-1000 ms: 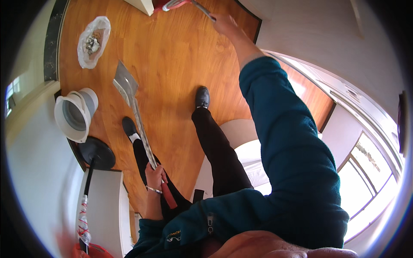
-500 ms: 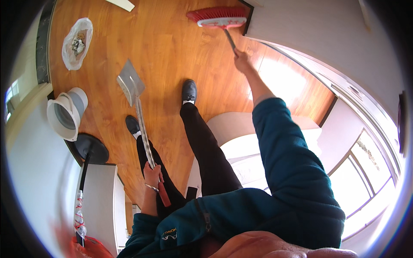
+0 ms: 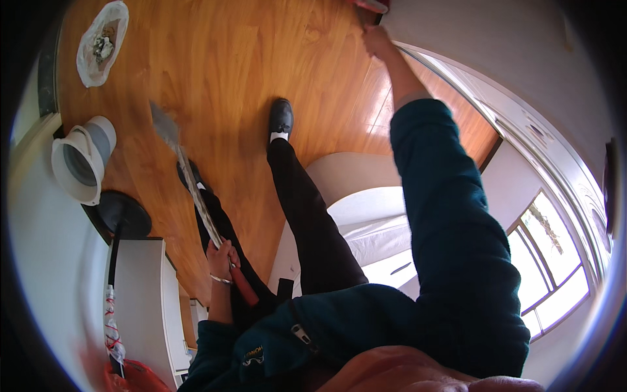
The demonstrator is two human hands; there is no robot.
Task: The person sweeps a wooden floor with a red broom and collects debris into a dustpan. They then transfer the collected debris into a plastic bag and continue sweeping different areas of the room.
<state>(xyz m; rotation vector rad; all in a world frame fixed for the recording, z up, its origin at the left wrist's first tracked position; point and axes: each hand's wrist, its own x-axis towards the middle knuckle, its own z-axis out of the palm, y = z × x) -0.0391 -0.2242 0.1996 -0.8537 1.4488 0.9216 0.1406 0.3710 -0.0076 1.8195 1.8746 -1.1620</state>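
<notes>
My left hand (image 3: 223,260), wearing a bracelet, is closed round the shaft of a long-handled metal shovel (image 3: 199,202), just above its red grip. The shovel's flat blade hangs over the wood floor, seen nearly edge-on. At the top of the view my right hand (image 3: 379,43), arm stretched out far ahead, grips the handle of a red broom (image 3: 372,5). Only a small piece of the broom's head shows at the upper edge, beside the foot of a pale wall panel; its bristles are mostly out of view.
An open plastic bag (image 3: 102,49) with debris in it lies on the floor (image 3: 215,59) at far left. Below it are a grey-and-white bucket (image 3: 81,160) lying tilted, a round black base with a pole (image 3: 124,214), and a white cabinet (image 3: 137,287). A curved white furniture piece (image 3: 346,173) stands right of my legs.
The broom has moved further ahead and right, mostly out of the picture. The shovel blade has turned from face-up to nearly edge-on. The view has shifted, so floor things sit higher and further left.
</notes>
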